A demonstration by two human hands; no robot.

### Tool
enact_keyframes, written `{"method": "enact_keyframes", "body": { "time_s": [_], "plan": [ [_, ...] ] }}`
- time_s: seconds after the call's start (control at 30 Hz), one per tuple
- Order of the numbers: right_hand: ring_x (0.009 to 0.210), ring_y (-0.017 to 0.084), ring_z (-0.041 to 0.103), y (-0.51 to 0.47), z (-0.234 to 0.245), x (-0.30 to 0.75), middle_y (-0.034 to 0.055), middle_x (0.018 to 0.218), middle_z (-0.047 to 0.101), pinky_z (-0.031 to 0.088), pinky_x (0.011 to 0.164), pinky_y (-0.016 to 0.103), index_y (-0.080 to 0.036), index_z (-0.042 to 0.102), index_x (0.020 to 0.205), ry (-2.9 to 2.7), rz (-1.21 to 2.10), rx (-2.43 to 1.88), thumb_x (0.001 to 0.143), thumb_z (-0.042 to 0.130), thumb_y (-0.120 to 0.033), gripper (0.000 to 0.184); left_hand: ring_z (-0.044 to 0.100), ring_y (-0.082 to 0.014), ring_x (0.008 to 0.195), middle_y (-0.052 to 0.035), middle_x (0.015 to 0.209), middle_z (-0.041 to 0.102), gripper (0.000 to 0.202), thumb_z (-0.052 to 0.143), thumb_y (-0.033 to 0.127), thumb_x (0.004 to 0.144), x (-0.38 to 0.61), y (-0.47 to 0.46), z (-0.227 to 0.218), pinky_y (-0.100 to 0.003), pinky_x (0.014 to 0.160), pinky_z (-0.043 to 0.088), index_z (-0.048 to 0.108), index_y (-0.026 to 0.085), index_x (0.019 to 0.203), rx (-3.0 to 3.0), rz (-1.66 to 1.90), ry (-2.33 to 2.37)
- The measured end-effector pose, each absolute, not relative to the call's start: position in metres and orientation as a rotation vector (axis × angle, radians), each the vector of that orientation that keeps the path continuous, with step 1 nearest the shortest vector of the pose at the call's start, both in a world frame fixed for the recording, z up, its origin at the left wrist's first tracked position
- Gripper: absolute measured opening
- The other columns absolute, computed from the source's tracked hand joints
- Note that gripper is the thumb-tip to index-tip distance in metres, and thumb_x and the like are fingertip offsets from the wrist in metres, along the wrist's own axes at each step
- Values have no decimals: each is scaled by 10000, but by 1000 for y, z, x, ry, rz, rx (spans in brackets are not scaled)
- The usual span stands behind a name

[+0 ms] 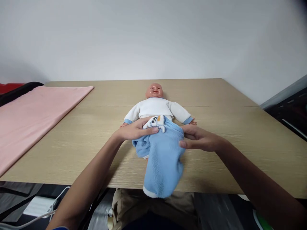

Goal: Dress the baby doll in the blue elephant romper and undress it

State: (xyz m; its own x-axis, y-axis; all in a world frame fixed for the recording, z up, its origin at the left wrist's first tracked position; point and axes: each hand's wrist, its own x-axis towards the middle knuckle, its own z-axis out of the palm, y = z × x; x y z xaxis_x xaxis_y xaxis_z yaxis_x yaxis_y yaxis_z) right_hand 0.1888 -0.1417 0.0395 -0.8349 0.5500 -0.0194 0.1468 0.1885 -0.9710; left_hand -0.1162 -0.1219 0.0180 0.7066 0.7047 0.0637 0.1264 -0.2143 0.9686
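Observation:
A baby doll (154,107) in a white top with blue cuffs lies on its back, head toward the wall and arms spread. Over its lower body are light-blue fleece pants (164,159), with a white and orange patch near the waist. One pant leg hangs toward me past the table's front edge; the other is bunched at the left, where a bit of white shows beneath. My left hand (137,129) grips the waist beside the patch, thumb on top. On the opposite side, my right hand (201,139) pinches the pants' edge. The doll's legs are mostly hidden.
The wooden table (100,140) reaches back to a pale wall. At the left lies a pink cloth (40,118), with a black and red object (14,88) behind it. Below the table are a white box (39,206) and cables. Something black (290,111) stands at the right.

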Motion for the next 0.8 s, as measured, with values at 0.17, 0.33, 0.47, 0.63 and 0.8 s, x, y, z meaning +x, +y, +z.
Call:
{"method": "enact_keyframes", "body": {
  "time_s": [0.17, 0.33, 0.47, 0.63, 0.8],
  "plan": [
    [1011, 230, 709, -147, 42, 180, 59, 1137, 757, 587, 854, 311, -212, 699, 1358, -2073, 1692, -805, 960, 803, -643, 596, 779, -333, 1163, -97, 1226, 837, 642, 1009, 543, 742, -117, -124, 12, -412, 1065, 618, 797, 179, 1227, 1805, 338, 458],
    [730, 174, 631, -156, 54, 173, -14, 766, 677, 529, 686, 282, -211, 703, 813, -2526, 1566, -867, 915, 856, -599, 429, 798, -264, 968, -71, 1060, 854, 372, 921, 457, 878, -117, -128, 11, -356, 907, 657, 812, 179, 1098, 1837, 294, 457],
    [940, 207, 710, -167, 57, 168, 25, 972, 763, 583, 912, 324, -210, 714, 875, -2368, 1598, -733, 995, 795, -532, 353, 782, -240, 959, -57, 1016, 843, 315, 825, 482, 972, -115, -133, 15, -343, 896, 655, 788, 184, 1069, 1781, 256, 424],
    [832, 208, 724, -178, 48, 168, 27, 870, 755, 626, 823, 348, -207, 685, 993, -2108, 1958, -798, 1055, 686, -610, 408, 749, -225, 1082, -64, 1143, 826, 445, 728, 603, 1035, -118, -135, 12, -348, 1017, 617, 786, 177, 1149, 1768, 340, 552],
    [942, 227, 735, -185, 42, 169, 22, 999, 791, 638, 817, 322, -236, 749, 1058, -2127, 1858, -958, 829, 960, -526, 425, 769, -293, 1136, -106, 1212, 834, 659, 853, 723, 872, -120, -132, 7, -407, 1033, 639, 796, 172, 1231, 1679, 298, 440]
  ]
}}
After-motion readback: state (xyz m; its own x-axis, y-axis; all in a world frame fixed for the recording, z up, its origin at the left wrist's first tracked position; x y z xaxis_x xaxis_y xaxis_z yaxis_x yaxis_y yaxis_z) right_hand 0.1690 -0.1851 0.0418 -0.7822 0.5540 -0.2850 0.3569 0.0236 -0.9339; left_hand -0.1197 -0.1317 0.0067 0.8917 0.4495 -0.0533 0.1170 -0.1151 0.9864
